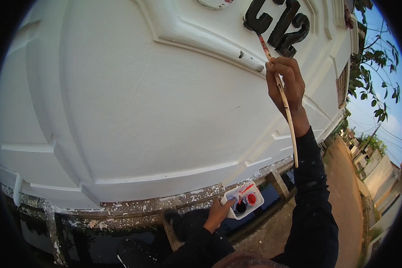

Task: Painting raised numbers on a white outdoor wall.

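While aloft, right grip (288, 84) round paintbrush (289, 119).

1 white pipe (18, 190), lower left | leafy branches (356, 83) against blue sky (395, 117), right | brown road (345, 196)

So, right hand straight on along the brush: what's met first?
Probably the leftmost black raised character on the white wall; the brush leading the right hand appears at its lower edge, contact unclear.

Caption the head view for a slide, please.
Right hand holds a brush to raised black characters on a white wall; left hand grips a white tray of pots.
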`<action>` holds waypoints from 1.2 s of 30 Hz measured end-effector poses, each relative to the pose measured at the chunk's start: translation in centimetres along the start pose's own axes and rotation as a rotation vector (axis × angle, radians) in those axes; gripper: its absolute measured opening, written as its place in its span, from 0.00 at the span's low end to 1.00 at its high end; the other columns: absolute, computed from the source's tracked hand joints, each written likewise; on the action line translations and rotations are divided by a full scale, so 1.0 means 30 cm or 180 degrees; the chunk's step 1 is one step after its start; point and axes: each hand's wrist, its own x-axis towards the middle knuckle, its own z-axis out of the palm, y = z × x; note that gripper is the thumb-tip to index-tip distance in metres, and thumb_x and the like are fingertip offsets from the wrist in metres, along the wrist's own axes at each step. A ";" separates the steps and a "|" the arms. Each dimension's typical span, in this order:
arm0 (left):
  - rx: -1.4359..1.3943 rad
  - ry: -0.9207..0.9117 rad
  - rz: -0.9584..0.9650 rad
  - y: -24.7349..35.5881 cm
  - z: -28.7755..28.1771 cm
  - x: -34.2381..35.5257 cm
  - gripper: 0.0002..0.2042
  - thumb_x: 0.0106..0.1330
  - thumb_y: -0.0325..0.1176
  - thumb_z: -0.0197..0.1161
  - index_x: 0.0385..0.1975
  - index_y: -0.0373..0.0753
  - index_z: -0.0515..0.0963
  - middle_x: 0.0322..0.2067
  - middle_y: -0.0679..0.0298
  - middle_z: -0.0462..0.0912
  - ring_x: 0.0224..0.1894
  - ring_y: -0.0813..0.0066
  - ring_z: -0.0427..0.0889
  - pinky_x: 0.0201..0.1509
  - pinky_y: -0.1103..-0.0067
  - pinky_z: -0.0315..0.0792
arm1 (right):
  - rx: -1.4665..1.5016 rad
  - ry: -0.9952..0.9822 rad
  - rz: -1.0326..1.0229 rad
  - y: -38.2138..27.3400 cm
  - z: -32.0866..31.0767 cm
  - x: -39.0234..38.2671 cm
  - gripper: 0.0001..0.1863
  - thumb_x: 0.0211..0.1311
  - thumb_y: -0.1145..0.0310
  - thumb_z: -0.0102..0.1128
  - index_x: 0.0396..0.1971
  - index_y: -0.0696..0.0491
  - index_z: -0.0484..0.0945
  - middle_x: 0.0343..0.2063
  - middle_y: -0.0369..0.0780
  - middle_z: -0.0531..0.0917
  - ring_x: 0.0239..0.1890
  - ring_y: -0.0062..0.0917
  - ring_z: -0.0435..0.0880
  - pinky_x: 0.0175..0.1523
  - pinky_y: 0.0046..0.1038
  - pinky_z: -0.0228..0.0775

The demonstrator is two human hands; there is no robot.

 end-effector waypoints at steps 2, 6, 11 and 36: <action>0.0035 0.0036 -0.0026 -0.009 -0.013 0.000 0.35 0.57 0.53 0.72 0.48 0.23 0.69 0.37 0.51 0.79 0.35 0.70 0.80 0.38 0.74 0.76 | 0.0349 0.0294 0.0585 -0.019 -0.021 -0.003 0.10 0.57 0.83 0.67 0.33 0.57 0.75 0.35 0.42 0.81 0.36 0.24 0.84 0.38 0.24 0.79; -0.0009 0.0029 0.0009 0.002 0.001 -0.008 0.35 0.57 0.53 0.72 0.48 0.23 0.69 0.37 0.52 0.79 0.35 0.70 0.80 0.37 0.74 0.76 | 0.1702 0.1108 0.2478 0.005 -0.072 -0.007 0.11 0.61 0.78 0.67 0.37 0.61 0.72 0.39 0.46 0.82 0.42 0.28 0.86 0.51 0.26 0.81; -0.0067 0.0036 -0.0019 0.045 0.003 -0.036 0.35 0.57 0.52 0.72 0.49 0.23 0.69 0.38 0.52 0.80 0.35 0.69 0.80 0.37 0.74 0.76 | 0.2826 0.1801 0.3143 0.031 -0.082 -0.026 0.13 0.61 0.78 0.68 0.38 0.60 0.71 0.38 0.47 0.83 0.41 0.33 0.87 0.50 0.27 0.83; -0.0137 -0.0086 -0.0119 0.065 -0.010 -0.040 0.34 0.59 0.50 0.72 0.53 0.26 0.69 0.41 0.54 0.80 0.39 0.71 0.80 0.42 0.75 0.76 | 0.4142 0.3018 0.4087 0.048 0.135 -0.145 0.16 0.59 0.81 0.65 0.40 0.57 0.65 0.40 0.50 0.81 0.46 0.36 0.84 0.58 0.30 0.80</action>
